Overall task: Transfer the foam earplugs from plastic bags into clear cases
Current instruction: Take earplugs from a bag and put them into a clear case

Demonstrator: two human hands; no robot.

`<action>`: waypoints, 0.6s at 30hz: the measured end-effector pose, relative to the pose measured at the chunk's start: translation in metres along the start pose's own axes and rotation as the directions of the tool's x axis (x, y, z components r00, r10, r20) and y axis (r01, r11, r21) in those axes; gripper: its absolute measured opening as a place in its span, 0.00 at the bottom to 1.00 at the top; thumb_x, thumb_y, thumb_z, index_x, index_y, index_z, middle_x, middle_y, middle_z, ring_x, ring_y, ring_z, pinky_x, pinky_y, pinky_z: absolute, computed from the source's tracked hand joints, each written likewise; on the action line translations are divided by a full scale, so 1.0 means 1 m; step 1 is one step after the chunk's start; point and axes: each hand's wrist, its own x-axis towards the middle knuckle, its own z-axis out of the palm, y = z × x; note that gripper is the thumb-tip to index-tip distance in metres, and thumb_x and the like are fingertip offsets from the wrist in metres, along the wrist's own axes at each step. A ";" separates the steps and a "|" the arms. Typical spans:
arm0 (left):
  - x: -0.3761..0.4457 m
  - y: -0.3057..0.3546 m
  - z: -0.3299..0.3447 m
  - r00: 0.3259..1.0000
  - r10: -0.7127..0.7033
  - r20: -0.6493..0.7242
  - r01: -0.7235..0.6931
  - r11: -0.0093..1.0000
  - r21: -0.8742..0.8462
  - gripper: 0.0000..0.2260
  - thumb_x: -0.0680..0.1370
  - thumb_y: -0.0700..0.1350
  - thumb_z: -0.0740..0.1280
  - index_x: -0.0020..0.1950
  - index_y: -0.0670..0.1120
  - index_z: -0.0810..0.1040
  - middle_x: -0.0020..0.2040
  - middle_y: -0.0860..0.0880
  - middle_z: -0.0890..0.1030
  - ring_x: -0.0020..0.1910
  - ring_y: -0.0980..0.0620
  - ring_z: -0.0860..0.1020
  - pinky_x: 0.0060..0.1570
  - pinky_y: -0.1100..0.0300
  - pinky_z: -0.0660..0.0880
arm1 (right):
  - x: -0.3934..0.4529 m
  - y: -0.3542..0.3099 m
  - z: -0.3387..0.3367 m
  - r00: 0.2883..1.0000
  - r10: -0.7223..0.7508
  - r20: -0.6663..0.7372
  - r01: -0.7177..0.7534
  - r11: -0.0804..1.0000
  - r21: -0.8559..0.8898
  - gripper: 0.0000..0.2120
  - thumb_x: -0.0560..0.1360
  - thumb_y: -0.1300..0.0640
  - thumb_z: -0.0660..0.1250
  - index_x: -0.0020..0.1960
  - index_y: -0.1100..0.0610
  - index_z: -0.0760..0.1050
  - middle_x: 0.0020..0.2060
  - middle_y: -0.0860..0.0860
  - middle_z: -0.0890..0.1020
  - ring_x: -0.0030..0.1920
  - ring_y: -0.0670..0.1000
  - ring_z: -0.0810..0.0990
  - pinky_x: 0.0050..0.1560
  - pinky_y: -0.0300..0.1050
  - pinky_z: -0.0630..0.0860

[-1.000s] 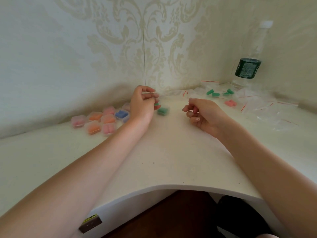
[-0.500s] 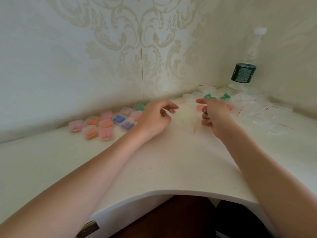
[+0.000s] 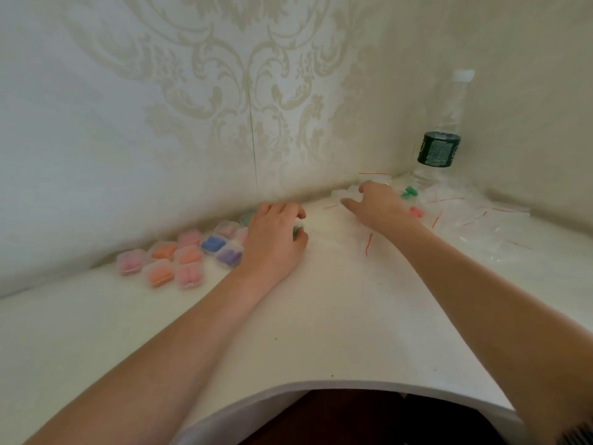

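On the white desk [image 3: 321, 316], against the patterned wall [image 3: 160, 123], in the head view: left hand [image 3: 272, 239] lying palm-down at the right end of the cluster of filled cases [image 3: 189, 255], fingers curled over a small green-filled case [image 3: 296, 229] peeping out beneath them; seemingly setting it down among the others, though whether truly gripped or only covered cannot be told. Right hand [image 3: 380, 205] stretched toward the far corner, fingers spread and relaxed, holding nothing plainly visible, reaching at a few empty clear cases [image 3: 345, 194] just beside the fingertips.

Roughly a dozen cases done already, by the look of it: pink, orange, blue, purple, packed and lying close together near the wall. Left to do: green earplugs [image 3: 409, 191] and pink earplugs [image 3: 416, 212] lying just beyond the right hand, among a heap of plastic bags [image 3: 481, 226] with red zip strips, most apparently emptied. Probably well past halfway, with a few pairs remaining.

Desk pale, smooth, with a curved cutout at the near edge. Corner nook, cream damask wallpaper on both walls, a water bottle [image 3: 441, 136] with dark green label upright in the corner.
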 end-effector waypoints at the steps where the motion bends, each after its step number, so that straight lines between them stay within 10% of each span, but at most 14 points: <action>1: 0.001 0.000 0.000 1.000 -0.002 -0.007 0.001 1.000 -0.007 0.10 0.75 0.42 0.65 0.55 0.46 0.77 0.55 0.48 0.79 0.57 0.46 0.70 0.52 0.58 0.62 | 0.006 -0.001 0.003 1.000 -0.008 0.030 0.009 0.999 -0.046 0.25 0.78 0.42 0.61 0.65 0.61 0.70 0.61 0.58 0.77 0.62 0.58 0.74 0.53 0.47 0.70; 7: 0.003 -0.003 0.003 0.999 -0.013 -0.033 0.011 0.999 -0.037 0.07 0.75 0.39 0.64 0.52 0.44 0.78 0.51 0.48 0.80 0.55 0.46 0.72 0.47 0.62 0.59 | 0.021 -0.008 0.026 0.998 0.048 -0.031 -0.045 0.995 0.088 0.24 0.74 0.44 0.68 0.61 0.60 0.73 0.57 0.57 0.79 0.58 0.57 0.77 0.47 0.46 0.71; 11: 0.006 0.000 -0.002 0.981 -0.092 -0.173 0.021 0.927 -0.375 0.06 0.77 0.37 0.63 0.47 0.44 0.79 0.45 0.49 0.81 0.46 0.51 0.77 0.47 0.63 0.68 | 0.002 -0.008 0.018 0.990 -0.003 -0.143 0.059 0.919 0.390 0.23 0.73 0.48 0.70 0.65 0.55 0.71 0.54 0.50 0.79 0.56 0.52 0.76 0.48 0.42 0.68; 15: 0.011 0.019 -0.015 0.934 -0.339 0.112 0.280 0.501 -0.819 0.08 0.81 0.46 0.62 0.47 0.46 0.79 0.42 0.50 0.82 0.40 0.55 0.81 0.37 0.61 0.75 | -0.040 -0.016 -0.008 0.951 -0.240 -0.193 0.308 0.710 0.633 0.17 0.72 0.54 0.73 0.60 0.50 0.76 0.30 0.43 0.64 0.31 0.41 0.64 0.34 0.34 0.61; 18: 0.011 0.026 -0.022 0.851 -0.165 0.499 0.516 0.082 -0.853 0.13 0.81 0.48 0.60 0.52 0.41 0.78 0.44 0.45 0.83 0.41 0.53 0.82 0.41 0.63 0.79 | -0.067 -0.013 -0.017 0.909 -0.405 -0.097 0.359 0.642 0.678 0.18 0.71 0.59 0.73 0.59 0.46 0.76 0.30 0.48 0.60 0.29 0.43 0.60 0.32 0.31 0.60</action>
